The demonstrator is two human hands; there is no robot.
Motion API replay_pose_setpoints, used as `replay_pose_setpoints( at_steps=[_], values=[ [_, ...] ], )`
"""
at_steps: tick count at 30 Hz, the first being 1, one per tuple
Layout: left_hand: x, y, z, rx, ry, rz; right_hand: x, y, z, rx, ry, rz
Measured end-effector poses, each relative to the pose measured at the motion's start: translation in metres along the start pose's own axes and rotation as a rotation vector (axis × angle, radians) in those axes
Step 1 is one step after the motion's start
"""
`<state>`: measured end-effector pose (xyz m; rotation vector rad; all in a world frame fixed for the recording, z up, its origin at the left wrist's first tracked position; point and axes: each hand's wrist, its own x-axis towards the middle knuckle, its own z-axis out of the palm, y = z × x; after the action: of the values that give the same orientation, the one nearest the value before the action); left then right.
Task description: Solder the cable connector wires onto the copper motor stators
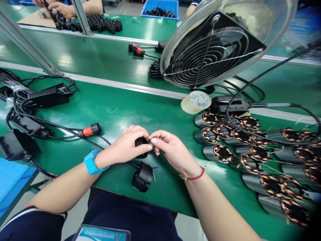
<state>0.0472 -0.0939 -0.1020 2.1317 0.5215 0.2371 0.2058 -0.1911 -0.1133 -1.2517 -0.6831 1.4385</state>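
My left hand [130, 144] is closed around a small black connector part [140, 144] just above the green table [120, 107]. My right hand [168, 148] pinches thin coloured wires at that part's end, fingertips meeting the left thumb. A round black connector cap [142, 176] lies on the table right below my hands, with coloured wire ends [155, 169] sticking out beside it. A blue wristband is on my left wrist, a red string on my right.
Several motor stators with copper windings [250, 147] lie at the right. A tape roll [196, 102] and a large fan [213, 47] stand behind them. Black cables with a red-black plug [91, 129] and power bricks [48, 95] fill the left. Another person's hands [62, 8] work at the far side.
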Motion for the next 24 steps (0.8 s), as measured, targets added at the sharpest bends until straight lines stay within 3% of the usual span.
replay_pose_setpoints(
  at_steps=[7,9,12,14,20,24],
  values=[
    [-0.012,-0.006,-0.018,0.203,-0.245,-0.028,0.000,0.002,0.004,-0.108,0.108,-0.077],
    [-0.009,-0.005,-0.018,0.173,-0.181,-0.053,0.001,0.002,0.003,-0.102,0.182,-0.122],
    [-0.004,-0.004,-0.012,0.133,0.060,-0.056,0.003,0.005,0.002,-0.032,0.292,-0.184],
    [-0.002,-0.004,-0.007,0.139,0.160,-0.020,0.004,0.009,0.003,0.024,0.319,-0.201],
    [-0.001,-0.005,0.005,0.168,0.317,0.080,0.008,0.018,0.015,0.097,0.308,-0.188],
    [-0.001,-0.005,0.011,0.161,0.337,0.118,0.010,0.020,0.024,0.099,0.296,-0.172]
  ],
)
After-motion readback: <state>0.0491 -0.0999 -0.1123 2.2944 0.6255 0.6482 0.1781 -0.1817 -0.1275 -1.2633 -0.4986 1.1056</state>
